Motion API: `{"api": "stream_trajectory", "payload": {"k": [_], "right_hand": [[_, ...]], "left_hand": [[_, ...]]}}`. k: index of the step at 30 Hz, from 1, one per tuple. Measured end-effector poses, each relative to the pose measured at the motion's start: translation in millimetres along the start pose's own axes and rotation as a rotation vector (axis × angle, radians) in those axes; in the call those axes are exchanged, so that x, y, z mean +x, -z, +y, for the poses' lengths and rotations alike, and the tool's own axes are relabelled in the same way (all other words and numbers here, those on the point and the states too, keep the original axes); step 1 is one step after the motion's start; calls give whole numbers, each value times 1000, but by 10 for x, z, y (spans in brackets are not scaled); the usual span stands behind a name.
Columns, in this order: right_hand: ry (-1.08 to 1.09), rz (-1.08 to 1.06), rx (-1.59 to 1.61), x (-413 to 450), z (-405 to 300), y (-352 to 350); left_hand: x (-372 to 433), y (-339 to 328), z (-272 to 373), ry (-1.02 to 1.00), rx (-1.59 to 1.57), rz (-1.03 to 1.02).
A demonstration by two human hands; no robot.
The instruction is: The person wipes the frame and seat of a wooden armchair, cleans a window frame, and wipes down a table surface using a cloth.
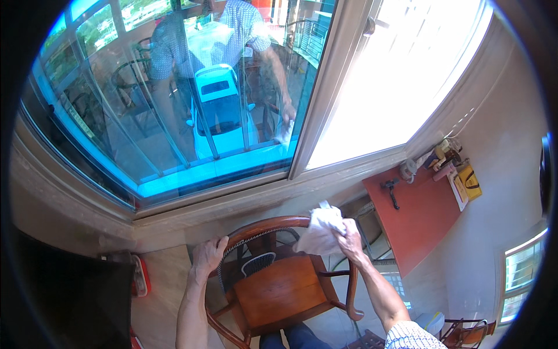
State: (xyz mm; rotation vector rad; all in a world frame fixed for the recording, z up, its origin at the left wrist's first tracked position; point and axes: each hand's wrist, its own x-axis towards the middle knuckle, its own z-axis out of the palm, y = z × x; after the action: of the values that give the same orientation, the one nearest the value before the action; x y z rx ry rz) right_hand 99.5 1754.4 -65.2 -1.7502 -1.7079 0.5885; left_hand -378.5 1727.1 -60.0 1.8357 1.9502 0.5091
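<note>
Before me stands a wooden armchair (279, 290) with a curved top rail and a flat brown seat. My left hand (208, 257) grips the left part of its curved rail, thumb on top. In my right hand (350, 242) is a crumpled white cloth (322, 231), which hangs over the right side of the rail and hides that stretch of it. The rail's right arm (352, 294) curves down below my right wrist. Dark cord-like trim runs along the inner side of the backrest.
Beyond the chair is a sliding window (218, 144) with bars and reflections, above a stone sill (209, 200). At right stands a red-topped table (423, 222) bearing a small black gadget (391, 192), a glass mug (408, 170) and a yellow bag (468, 183). A large black object (69, 288) fills the lower left.
</note>
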Motion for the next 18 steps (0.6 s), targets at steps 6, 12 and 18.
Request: {"api": "stream_trajectory", "payload": {"k": [6, 12, 18], "right_hand": [[-190, 105, -18, -689, 538, 206], [-348, 211, 70, -1300, 927, 184], [-599, 103, 265, -2077, 959, 209]], "left_hand": [[-16, -37, 26, -40, -135, 81], [-26, -11, 71, -19, -195, 139], [-54, 5, -20, -14, -159, 177]]}}
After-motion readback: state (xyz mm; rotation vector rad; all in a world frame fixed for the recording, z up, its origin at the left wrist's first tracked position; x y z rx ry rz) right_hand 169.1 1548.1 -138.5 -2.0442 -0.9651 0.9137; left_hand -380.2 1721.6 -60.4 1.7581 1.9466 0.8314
